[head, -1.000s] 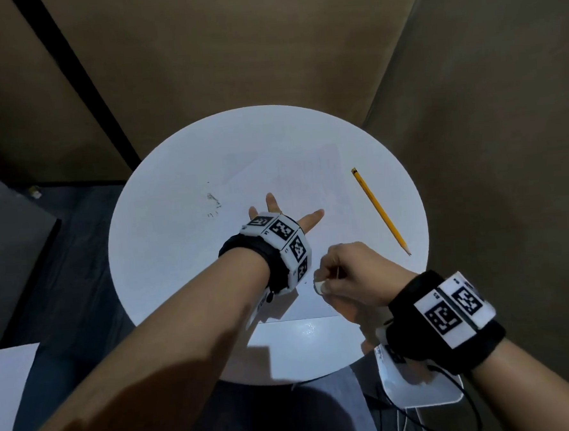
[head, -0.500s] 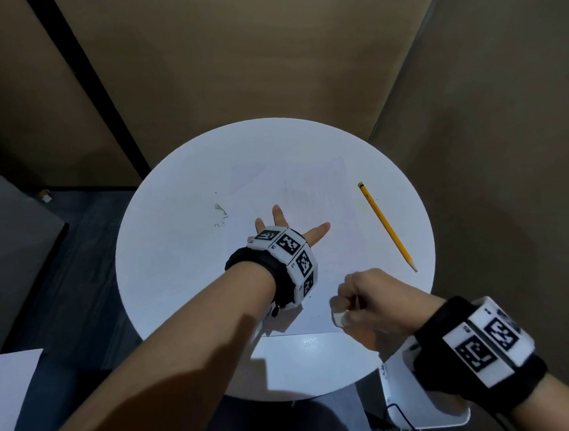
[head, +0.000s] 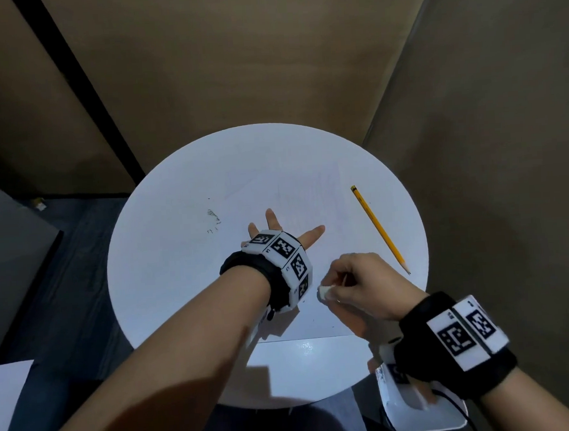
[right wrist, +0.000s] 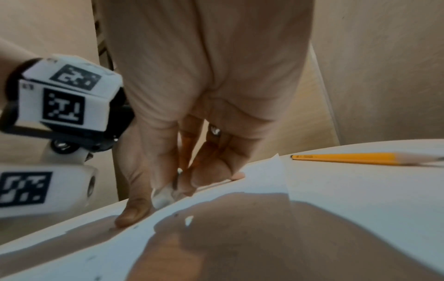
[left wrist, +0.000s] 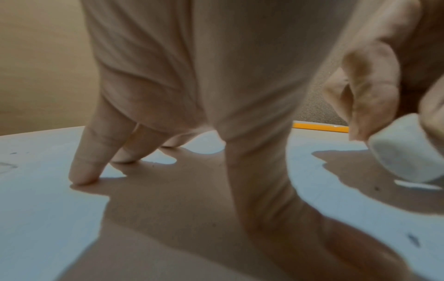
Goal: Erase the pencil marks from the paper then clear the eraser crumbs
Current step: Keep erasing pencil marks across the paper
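A white sheet of paper [head: 309, 200] lies on the round white table [head: 167, 275]. My left hand [head: 277, 229] rests flat on the paper with fingers spread and straight; its fingertips [left wrist: 81, 175] press down. My right hand [head: 357, 284] pinches a white eraser [head: 324, 293], held just above the paper near its front edge, right of the left wrist. The eraser [left wrist: 403, 152] shows at the right of the left wrist view, and partly hidden between fingers in the right wrist view [right wrist: 163, 197]. Dark eraser crumbs [head: 214, 219] lie left of the left hand.
A yellow pencil [head: 379, 229] lies diagonally on the table right of the paper, also seen as a pencil [right wrist: 360, 158] from the right wrist. Brown walls close in behind and to the right. A white object [head: 421, 403] sits below the table's right edge.
The right hand with the eraser dipped toward the table's front edge half a second ago and has come back up over the paper. The left hand stays pressed in place.
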`<state>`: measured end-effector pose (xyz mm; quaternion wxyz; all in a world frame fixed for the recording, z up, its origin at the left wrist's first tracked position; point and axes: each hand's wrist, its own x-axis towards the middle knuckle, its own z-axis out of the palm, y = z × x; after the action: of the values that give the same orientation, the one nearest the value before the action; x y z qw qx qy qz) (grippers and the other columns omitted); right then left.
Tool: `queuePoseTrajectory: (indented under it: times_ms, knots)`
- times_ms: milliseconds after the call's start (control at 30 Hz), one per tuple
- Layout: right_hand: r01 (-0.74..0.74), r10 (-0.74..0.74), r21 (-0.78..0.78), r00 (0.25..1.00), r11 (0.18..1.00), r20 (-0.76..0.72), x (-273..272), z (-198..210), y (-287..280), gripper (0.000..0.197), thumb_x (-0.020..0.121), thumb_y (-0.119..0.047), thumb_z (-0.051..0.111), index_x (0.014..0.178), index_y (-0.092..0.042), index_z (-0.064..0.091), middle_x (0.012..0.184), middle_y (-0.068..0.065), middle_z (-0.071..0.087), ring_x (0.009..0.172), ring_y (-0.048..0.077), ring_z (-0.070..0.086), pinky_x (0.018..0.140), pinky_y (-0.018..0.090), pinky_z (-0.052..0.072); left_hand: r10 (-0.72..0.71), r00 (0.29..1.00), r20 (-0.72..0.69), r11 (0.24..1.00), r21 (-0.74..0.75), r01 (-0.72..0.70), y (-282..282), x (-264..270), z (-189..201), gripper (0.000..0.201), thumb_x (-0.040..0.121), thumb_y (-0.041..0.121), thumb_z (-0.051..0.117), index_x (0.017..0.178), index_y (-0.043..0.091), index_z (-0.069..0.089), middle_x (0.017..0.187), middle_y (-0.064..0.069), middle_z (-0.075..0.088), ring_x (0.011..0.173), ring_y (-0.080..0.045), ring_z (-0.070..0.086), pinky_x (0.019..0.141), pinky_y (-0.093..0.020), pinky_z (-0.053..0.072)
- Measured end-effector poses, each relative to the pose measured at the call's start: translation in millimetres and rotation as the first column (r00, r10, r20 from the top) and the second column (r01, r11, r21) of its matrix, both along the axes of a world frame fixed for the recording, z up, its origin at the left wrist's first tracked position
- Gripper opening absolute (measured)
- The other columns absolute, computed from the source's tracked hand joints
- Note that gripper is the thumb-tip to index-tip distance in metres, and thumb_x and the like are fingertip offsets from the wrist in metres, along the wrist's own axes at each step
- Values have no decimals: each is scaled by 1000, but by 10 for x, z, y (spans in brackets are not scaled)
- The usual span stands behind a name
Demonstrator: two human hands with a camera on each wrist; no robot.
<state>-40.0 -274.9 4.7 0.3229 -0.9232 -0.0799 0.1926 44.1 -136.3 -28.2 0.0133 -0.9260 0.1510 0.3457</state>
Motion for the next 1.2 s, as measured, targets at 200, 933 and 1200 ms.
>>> queuePoseTrajectory:
  times_ms: [200, 933, 1200]
  knots:
    - [-92, 87, -66, 994, 994, -72, -38, -35, 23, 24, 86, -21, 64, 66, -27, 51, 73, -16, 53, 66, -2, 49, 57, 7, 36, 15, 999, -32, 1000, 3, -15, -7, 9, 29, 95, 86, 36, 63, 133, 66, -13, 150, -22, -31, 135, -58, -12, 106, -66, 15]
    - [-120, 123, -96, 992, 988, 23, 55, -32, 56, 18, 90, -26, 59, 100, -20, 72, 79, -19, 52, 72, -3, 48, 64, 8, 35, 48, 997, -60, 997, -50, -51, -3, 6, 40, 83, 94, 26, 52, 135, 66, -9, 150, -19, -32, 136, -55, -16, 108, -63, 15]
    - [-86, 84, -51, 996, 995, -30, 115, -87, 45, 20, 91, -27, 56, 107, -24, 69, 97, -9, 57, 87, 2, 52, 75, 11, 39, 255, 966, -43, 963, -78, -258, -19, 79, -96, 78, 89, 63, 43, 149, 43, -3, 155, -17, -20, 140, -49, -7, 111, -63, 10]
